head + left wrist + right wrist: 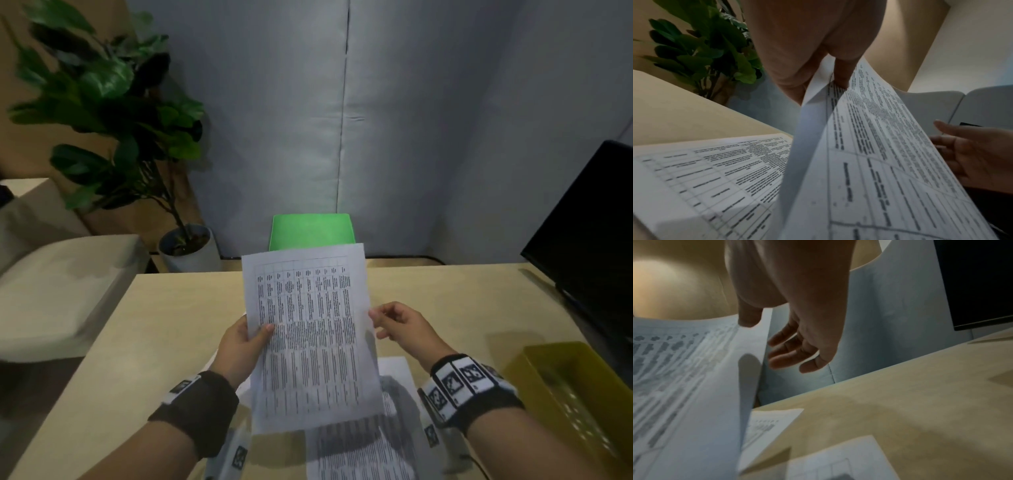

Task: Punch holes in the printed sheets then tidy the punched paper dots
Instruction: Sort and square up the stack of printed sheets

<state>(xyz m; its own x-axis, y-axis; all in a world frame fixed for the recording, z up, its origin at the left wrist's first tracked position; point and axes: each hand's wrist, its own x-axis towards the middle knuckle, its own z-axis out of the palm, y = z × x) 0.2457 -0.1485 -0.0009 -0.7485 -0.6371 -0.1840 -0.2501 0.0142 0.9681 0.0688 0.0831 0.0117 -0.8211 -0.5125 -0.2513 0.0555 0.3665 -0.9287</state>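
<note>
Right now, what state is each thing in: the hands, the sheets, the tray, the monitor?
left hand: pinches the raised sheet's left edge, thumb on the printed face.
right hand: fingers loosely spread at the raised sheet's right edge; a grip cannot be confirmed.
raised sheet: lifted off the table, printed side facing the person.
other sheets: lying flat on the table.
yellow tray: on the table.
monitor: screen dark.

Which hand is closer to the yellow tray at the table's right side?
Right. The right hand is at the held sheet's right edge, on the same side as the yellow tray. The left hand grips the sheet's left edge, farther away.
</note>
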